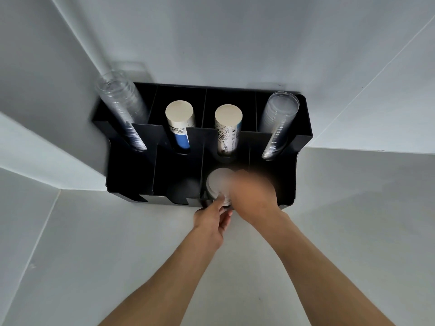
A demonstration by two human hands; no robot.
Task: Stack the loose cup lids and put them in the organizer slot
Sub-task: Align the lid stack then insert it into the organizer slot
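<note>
A black organizer [301,147] stands on a white table against the wall. A stack of white cup lids [219,184] sits in its front row, in the third slot from the left. My right hand [253,196] is blurred and rests over the stack's right side, fingers on the lids. My left hand [211,220] is at the slot's front opening, its fingertips touching the lower edge of the stack. The bottom of the stack is hidden by both hands.
The back row holds clear plastic cups [120,107] at the left, two paper cup stacks [180,123] [228,128] in the middle, and clear lids [279,123] at the right. A dark lid stack [186,187] sits in the neighbouring front slot. White table [117,243] surrounds the organizer.
</note>
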